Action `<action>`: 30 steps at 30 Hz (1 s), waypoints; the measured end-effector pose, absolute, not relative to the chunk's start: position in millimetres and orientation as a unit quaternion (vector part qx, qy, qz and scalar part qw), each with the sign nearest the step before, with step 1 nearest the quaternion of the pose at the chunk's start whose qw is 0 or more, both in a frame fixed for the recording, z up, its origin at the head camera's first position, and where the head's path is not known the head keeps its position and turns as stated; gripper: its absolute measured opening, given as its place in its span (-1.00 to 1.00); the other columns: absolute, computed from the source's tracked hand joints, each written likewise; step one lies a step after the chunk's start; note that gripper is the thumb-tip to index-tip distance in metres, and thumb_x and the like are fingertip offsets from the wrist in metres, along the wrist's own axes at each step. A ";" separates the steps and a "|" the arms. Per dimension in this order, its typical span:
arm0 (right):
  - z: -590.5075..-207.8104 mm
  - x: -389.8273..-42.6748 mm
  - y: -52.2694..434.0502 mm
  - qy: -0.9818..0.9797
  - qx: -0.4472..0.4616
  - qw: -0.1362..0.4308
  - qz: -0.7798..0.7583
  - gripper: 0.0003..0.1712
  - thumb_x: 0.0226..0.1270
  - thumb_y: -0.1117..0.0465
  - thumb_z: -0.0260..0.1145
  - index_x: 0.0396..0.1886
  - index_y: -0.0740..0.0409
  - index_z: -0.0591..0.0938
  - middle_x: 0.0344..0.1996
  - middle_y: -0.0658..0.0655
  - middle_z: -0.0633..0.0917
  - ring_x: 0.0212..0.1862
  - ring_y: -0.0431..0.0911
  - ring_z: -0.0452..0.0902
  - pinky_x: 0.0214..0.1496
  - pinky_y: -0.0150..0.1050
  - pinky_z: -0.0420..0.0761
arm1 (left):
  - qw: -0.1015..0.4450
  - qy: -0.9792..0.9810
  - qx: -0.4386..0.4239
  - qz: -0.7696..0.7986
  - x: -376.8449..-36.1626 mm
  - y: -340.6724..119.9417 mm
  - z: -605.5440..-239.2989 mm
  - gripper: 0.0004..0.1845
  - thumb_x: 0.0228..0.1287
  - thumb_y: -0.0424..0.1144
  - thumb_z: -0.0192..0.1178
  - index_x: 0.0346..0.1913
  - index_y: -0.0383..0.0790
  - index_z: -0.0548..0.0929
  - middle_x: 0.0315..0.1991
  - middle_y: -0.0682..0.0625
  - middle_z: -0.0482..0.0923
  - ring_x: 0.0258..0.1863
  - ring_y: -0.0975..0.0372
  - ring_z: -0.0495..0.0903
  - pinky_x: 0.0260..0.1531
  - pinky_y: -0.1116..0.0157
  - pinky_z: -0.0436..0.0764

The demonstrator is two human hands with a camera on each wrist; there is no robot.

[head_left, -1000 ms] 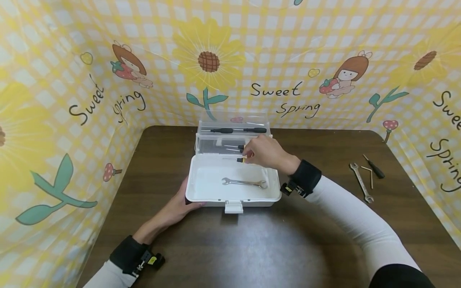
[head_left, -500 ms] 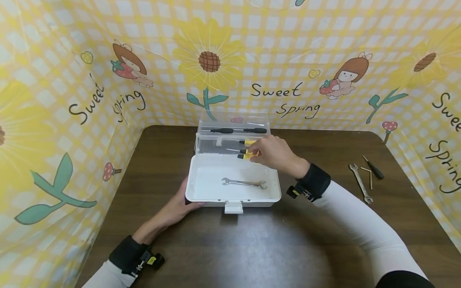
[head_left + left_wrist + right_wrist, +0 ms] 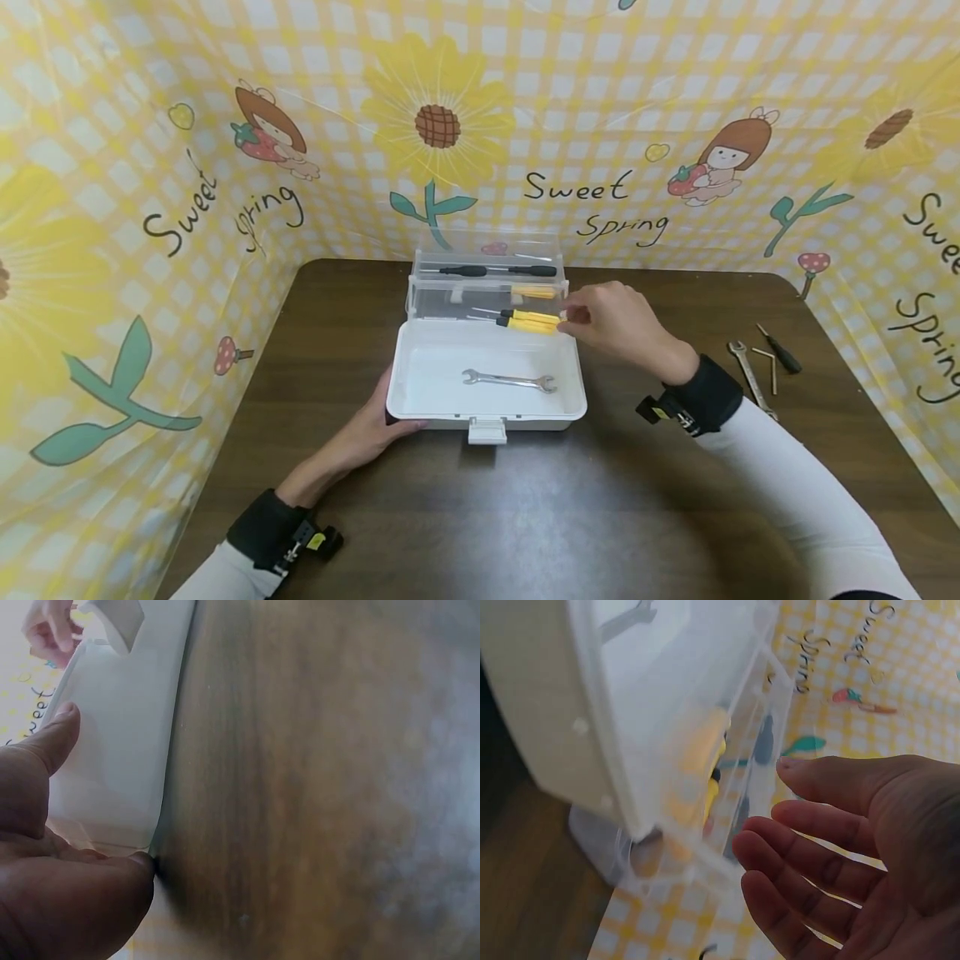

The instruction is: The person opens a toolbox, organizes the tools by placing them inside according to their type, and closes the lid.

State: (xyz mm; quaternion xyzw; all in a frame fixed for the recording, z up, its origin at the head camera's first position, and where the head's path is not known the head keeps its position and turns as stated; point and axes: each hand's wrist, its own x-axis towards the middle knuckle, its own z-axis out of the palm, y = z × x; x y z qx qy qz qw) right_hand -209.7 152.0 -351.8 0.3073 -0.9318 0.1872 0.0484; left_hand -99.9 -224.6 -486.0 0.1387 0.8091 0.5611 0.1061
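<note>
A white toolbox [image 3: 420, 408] stands open on the brown table, its clear lid [image 3: 487, 250] upright at the back. In it lie a silver wrench [image 3: 510, 381] and a yellow-handled screwdriver [image 3: 528, 322] along the back wall. My right hand [image 3: 573, 317] hovers at the screwdriver's handle end; in the right wrist view my right hand [image 3: 780, 825] has loose, spread fingers holding nothing beside the box [image 3: 540, 712]. My left hand [image 3: 375, 425] grips the box's front left corner, its thumb [image 3: 45, 750] lying along the wall [image 3: 120, 750].
Black screwdrivers [image 3: 487, 271] sit in the lid's tray. At the table's right lie a second wrench [image 3: 752, 379], a hex key [image 3: 768, 362] and a small black screwdriver [image 3: 780, 350]. Yellow patterned sheets wall the table on three sides. Bare tabletop [image 3: 525, 517] lies in front.
My right hand has drawn back to the right, leaving the yellow screwdriver lying at the back of the box. The left hand and the box have stayed put.
</note>
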 end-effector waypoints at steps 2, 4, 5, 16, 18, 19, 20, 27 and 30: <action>-351.2 -209.0 163.0 -0.935 0.295 0.058 0.190 -0.70 0.29 0.21 0.61 -0.04 0.25 0.83 -0.33 0.12 0.82 -0.32 -0.05 0.70 -0.26 -0.09 0.68 | 0.105 0.806 0.141 0.565 -100.8 -224.9 -484.9 0.19 0.46 -0.26 0.39 0.74 -0.02 -0.37 0.74 -0.18 -0.35 0.68 -0.14 -0.20 0.51 -0.29 -0.05; -350.5 -208.6 174.0 -0.937 0.283 0.066 0.192 -0.71 0.29 0.21 0.59 -0.05 0.25 0.83 -0.32 0.13 0.83 -0.29 -0.02 0.74 -0.24 -0.04 0.69 | 0.104 0.803 0.144 0.569 -102.1 -225.4 -483.2 0.19 0.46 -0.25 0.39 0.74 0.01 -0.38 0.75 -0.16 -0.36 0.68 -0.13 -0.19 0.51 -0.29 -0.04; -350.5 -208.6 179.2 -0.939 0.277 0.070 0.192 -0.72 0.30 0.20 0.59 -0.06 0.25 0.83 -0.32 0.13 0.83 -0.28 -0.01 0.75 -0.24 -0.03 0.69 | 0.103 0.802 0.144 0.571 -102.7 -225.7 -482.5 0.19 0.46 -0.25 0.39 0.74 0.02 -0.38 0.75 -0.15 -0.36 0.68 -0.13 -0.19 0.50 -0.29 -0.04; -362.1 -193.4 239.6 -0.959 0.219 0.051 0.171 -0.67 0.36 0.16 0.54 -0.01 0.28 0.80 -0.32 0.17 0.84 -0.32 0.03 0.76 -0.38 -0.05 0.66 | 0.110 0.806 0.136 0.566 -100.1 -227.1 -485.3 0.19 0.45 -0.21 0.40 0.74 0.00 -0.35 0.74 -0.18 -0.31 0.67 -0.14 -0.14 0.50 -0.27 0.00; -363.1 -190.4 253.0 -0.964 0.204 0.036 0.165 -0.63 0.38 0.14 0.53 0.04 0.31 0.78 -0.31 0.18 0.84 -0.34 0.03 0.75 -0.43 -0.10 0.63 | 0.109 0.804 0.137 0.568 -99.5 -226.9 -486.2 0.18 0.45 -0.22 0.40 0.74 0.00 -0.35 0.74 -0.18 -0.30 0.67 -0.13 -0.13 0.49 -0.27 0.01; -363.1 -189.5 259.7 -0.967 0.196 0.025 0.161 -0.60 0.39 0.14 0.52 0.08 0.32 0.76 -0.29 0.20 0.83 -0.34 0.03 0.75 -0.44 -0.12 0.62 | 0.108 0.803 0.139 0.570 -99.2 -226.6 -486.0 0.18 0.45 -0.23 0.40 0.74 0.00 -0.34 0.74 -0.19 -0.30 0.66 -0.13 -0.12 0.49 -0.27 0.01; -362.4 -188.8 265.9 -0.970 0.187 0.012 0.157 -0.56 0.40 0.13 0.51 0.11 0.35 0.74 -0.27 0.22 0.83 -0.35 0.03 0.74 -0.44 -0.12 0.62 | 0.107 0.801 0.139 0.572 -99.2 -226.4 -486.0 0.18 0.45 -0.23 0.40 0.74 0.00 -0.34 0.74 -0.19 -0.30 0.66 -0.13 -0.12 0.49 -0.27 0.01; -358.3 -189.4 309.2 -0.984 0.109 -0.063 0.128 -0.32 0.44 0.00 0.47 0.27 0.48 0.60 -0.09 0.42 0.78 -0.23 0.21 0.74 -0.34 0.06 0.68 | 0.104 0.796 0.144 0.578 -100.3 -225.3 -486.5 0.19 0.44 -0.24 0.41 0.74 0.02 -0.34 0.75 -0.15 -0.32 0.66 -0.12 -0.14 0.50 -0.29 -0.02; -358.2 -190.3 325.3 -0.986 0.082 -0.075 0.121 -0.29 0.44 -0.01 0.47 0.27 0.51 0.58 -0.07 0.46 0.77 -0.20 0.27 0.73 -0.28 0.14 0.68 | 0.102 0.800 0.141 0.574 -99.4 -225.6 -487.5 0.20 0.45 -0.22 0.41 0.74 0.02 -0.35 0.75 -0.16 -0.33 0.67 -0.12 -0.17 0.50 -0.28 -0.02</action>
